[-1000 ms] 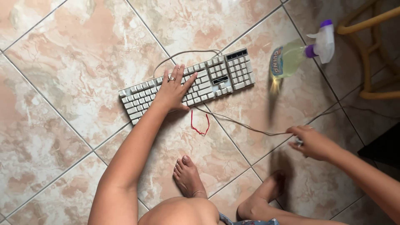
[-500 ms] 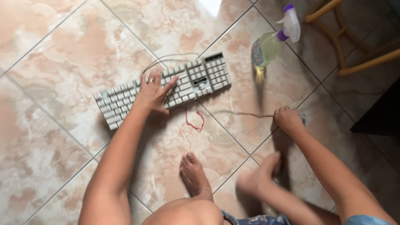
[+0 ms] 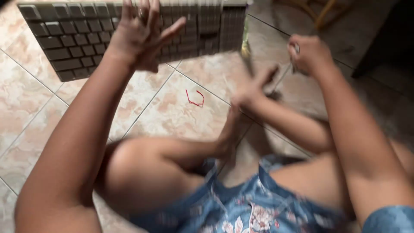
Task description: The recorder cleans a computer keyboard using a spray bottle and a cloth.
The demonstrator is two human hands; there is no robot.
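No packages, labels, signs or screens are visible on the tiled floor in this blurred overhead view.

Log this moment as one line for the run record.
left hand: flat on keyboard, fingers spread | right hand: closed around a small blurred object | red band: on floor tile, apart from both hands

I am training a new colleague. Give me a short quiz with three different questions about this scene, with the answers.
1. True or false: the left hand rests on the keyboard.
2. What colour is the thin loop on the tiled floor?
3. The right hand is: A) spread flat, B) closed in a fist, C) out of view.

Key: 1 true; 2 red; 3 B.
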